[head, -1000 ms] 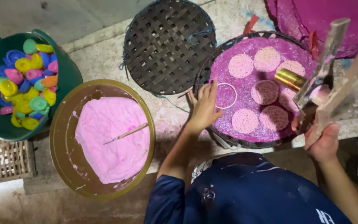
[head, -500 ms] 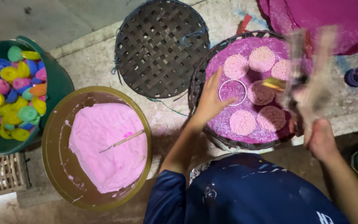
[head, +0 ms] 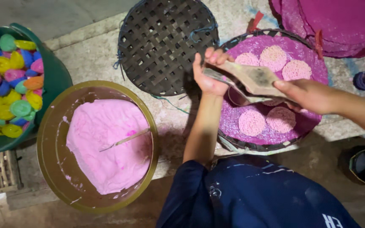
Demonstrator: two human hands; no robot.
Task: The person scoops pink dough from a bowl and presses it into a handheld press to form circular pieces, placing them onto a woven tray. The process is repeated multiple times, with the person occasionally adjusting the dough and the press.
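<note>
Setting: rough concrete floor [head: 85,55], dimly lit, bearing a dark woven tray [head: 165,46] and a round tray [head: 271,139] lined in magenta — pink lacy discs [head: 252,122] lying on it. Flat paddle tool [head: 250,80]: hovering over the round tray, long axis running left to right. Left hand [head: 210,74] is gripping its left end; right hand [head: 307,95] is closing on its right end. Beside: bowl of pink batter [head: 106,147], green tub of coloured moulds [head: 9,84].

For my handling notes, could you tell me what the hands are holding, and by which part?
Both hands grip one flat wooden paddle: the left hand at its far end, the right hand at its near end, above the round tray.
</note>
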